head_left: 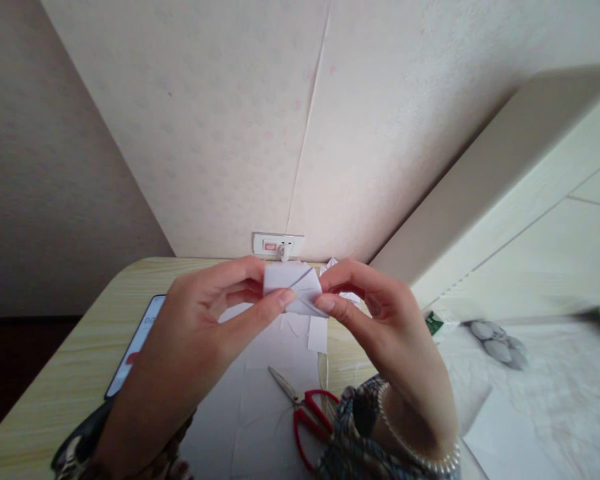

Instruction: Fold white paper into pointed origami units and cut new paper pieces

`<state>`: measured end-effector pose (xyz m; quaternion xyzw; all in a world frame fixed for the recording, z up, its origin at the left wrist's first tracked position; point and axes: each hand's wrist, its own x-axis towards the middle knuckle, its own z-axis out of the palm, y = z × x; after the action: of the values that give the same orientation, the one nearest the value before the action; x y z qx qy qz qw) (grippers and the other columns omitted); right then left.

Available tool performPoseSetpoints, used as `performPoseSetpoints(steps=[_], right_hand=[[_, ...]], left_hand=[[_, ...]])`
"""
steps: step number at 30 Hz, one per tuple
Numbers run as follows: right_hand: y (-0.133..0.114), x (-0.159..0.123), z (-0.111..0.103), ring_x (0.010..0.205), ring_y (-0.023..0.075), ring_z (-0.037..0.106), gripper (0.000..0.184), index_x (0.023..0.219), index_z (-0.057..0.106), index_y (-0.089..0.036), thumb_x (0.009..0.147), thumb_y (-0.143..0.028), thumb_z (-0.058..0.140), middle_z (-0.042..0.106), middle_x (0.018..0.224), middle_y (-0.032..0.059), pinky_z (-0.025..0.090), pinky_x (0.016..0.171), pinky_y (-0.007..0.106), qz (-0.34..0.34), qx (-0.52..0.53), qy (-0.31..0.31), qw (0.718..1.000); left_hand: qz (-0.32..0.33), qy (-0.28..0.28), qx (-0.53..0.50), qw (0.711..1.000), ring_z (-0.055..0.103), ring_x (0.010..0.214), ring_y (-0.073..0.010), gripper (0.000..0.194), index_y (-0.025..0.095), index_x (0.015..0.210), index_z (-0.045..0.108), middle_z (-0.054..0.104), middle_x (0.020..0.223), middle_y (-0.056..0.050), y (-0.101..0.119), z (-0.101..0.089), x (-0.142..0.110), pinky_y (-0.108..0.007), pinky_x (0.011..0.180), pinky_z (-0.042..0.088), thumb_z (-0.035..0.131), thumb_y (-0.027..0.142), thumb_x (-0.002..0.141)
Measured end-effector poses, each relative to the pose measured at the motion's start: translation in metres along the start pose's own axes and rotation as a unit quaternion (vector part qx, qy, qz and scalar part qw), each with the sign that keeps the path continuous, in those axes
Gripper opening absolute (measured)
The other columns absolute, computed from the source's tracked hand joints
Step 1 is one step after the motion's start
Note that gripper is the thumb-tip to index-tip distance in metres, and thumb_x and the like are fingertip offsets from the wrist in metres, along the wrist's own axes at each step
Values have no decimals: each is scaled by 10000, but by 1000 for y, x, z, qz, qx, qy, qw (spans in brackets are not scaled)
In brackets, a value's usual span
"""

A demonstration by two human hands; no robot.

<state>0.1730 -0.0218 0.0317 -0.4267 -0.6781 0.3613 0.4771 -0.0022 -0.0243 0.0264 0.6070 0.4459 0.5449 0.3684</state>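
At the lower left of the frame, the tabletop (75, 373) shows its pale wood grain, and on it lies a phone (139, 357) with a lit screen, partly covered by your left forearm. Next comes your left hand (225, 313), left of the centre. It is closed to a pinch: the thumb presses on the near face of the folded paper (291, 275), and the other fingers are bent at its left end and behind it.

This folded paper is at the centre of the frame, raised above the tabletop, with slanting crease lines on its near face. Just above it in the picture, on the wall, is a socket (258, 244) with a white plug (283, 252) in it. Below the paper lie white sheets (260, 380), and on them, at the lower centre, red-handled scissors (299, 401), their blades pointing to the upper left.

Your right hand (380, 313), right of the centre, is also nearly closed; its thumb and index finger pinch the right end of the same paper. Behind these fingers, small folded pieces (351, 297) are partly seen. A beaded bracelet (399, 439) is around your right wrist. At the lower right lies another white sheet (510, 437).
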Motion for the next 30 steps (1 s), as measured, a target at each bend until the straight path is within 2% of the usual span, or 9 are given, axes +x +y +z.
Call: performPoseSetpoints(steps=[3, 9, 15, 20, 24, 27, 30], right_hand=[[0, 0, -1, 715, 127, 622, 103, 723, 693, -219, 814, -179, 718, 712, 714, -40, 456, 674, 266, 0, 3, -2, 1000], [-3, -1, 0, 692, 128, 612, 132, 699, 686, -221, 815, -176, 731, 699, 690, -41, 454, 665, 269, -10, -2, 9, 1000], [-1, -4, -1, 694, 111, 589, 142, 697, 677, -209, 814, -175, 748, 675, 692, -49, 439, 669, 251, -14, -5, 11, 1000], [-1, -3, 1, 682, 83, 563, 174, 681, 653, -207, 815, -134, 736, 650, 672, -73, 415, 656, 224, -28, -15, 25, 999], [-2, -2, 1, 707, 87, 577, 114, 728, 695, -217, 835, -182, 710, 679, 707, -65, 417, 656, 227, -3, 11, 11, 1000], [0, -2, 0, 749, 101, 603, 68, 793, 727, -222, 845, -234, 686, 702, 757, -46, 430, 670, 236, 30, 39, -17, 999], [3, -2, -1, 771, 109, 625, 68, 869, 731, -221, 816, -262, 721, 717, 803, -33, 452, 685, 239, 65, 73, -16, 995]], left_hand=[[-9, 11, -11, 1000, 697, 577, -79, 140, 300, 679, 787, 767, 638, 90, 1, 1, 1, -93, 557, 528, 723, 183, 723], [-11, 23, -25, 999, 705, 579, -102, 164, 311, 687, 807, 771, 632, 79, 3, 3, -2, -134, 562, 560, 723, 176, 725], [3, 25, -19, 1000, 714, 597, -75, 187, 326, 717, 815, 779, 645, 99, 2, 5, -1, -87, 580, 543, 723, 165, 735], [4, 47, -26, 999, 692, 597, -55, 148, 320, 717, 809, 775, 658, 111, 1, 7, -4, -60, 582, 523, 741, 189, 729], [-35, 46, -67, 996, 700, 596, -61, 128, 299, 702, 796, 767, 639, 106, 1, 7, -6, -66, 555, 522, 740, 192, 745], [-64, 50, -118, 990, 712, 575, -68, 146, 307, 765, 814, 770, 636, 100, 1, 6, -6, -73, 515, 519, 734, 185, 759], [-68, 62, -135, 987, 731, 594, -89, 137, 306, 779, 811, 774, 650, 96, 0, 6, -7, -93, 515, 536, 741, 190, 759]])
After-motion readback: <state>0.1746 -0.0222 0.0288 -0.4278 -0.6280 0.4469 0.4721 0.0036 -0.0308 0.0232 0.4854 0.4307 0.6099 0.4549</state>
